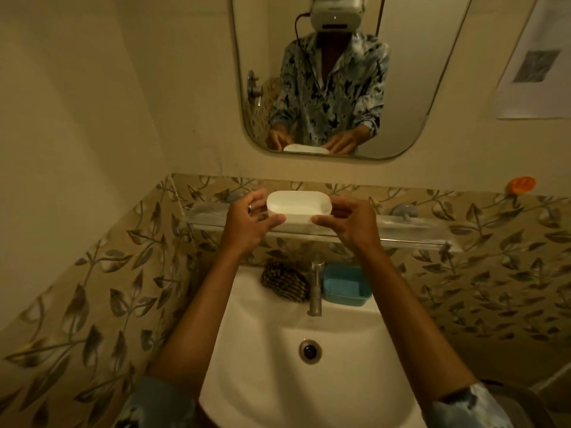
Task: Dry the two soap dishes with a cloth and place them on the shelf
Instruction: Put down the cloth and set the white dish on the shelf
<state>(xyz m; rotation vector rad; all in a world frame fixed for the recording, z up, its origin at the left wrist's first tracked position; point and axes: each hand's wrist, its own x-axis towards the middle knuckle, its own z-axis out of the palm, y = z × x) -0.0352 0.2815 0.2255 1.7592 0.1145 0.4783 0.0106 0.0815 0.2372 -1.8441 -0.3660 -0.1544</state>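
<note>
A white oval soap dish (298, 206) is held between both hands at the clear glass shelf (417, 228) above the sink; whether it rests on the shelf I cannot tell. My left hand (250, 220) grips its left end and my right hand (346, 220) grips its right end. A blue soap dish (344, 284) sits on the sink's back ledge, right of the tap. A dark patterned cloth (284, 284) lies bunched on the ledge left of the tap.
The white sink (262, 350) is below, with a metal tap (315, 288) at its back centre and a drain (310, 351). A mirror (417, 88) hangs above the shelf. An orange object (522, 184) sticks on the tiled wall at right.
</note>
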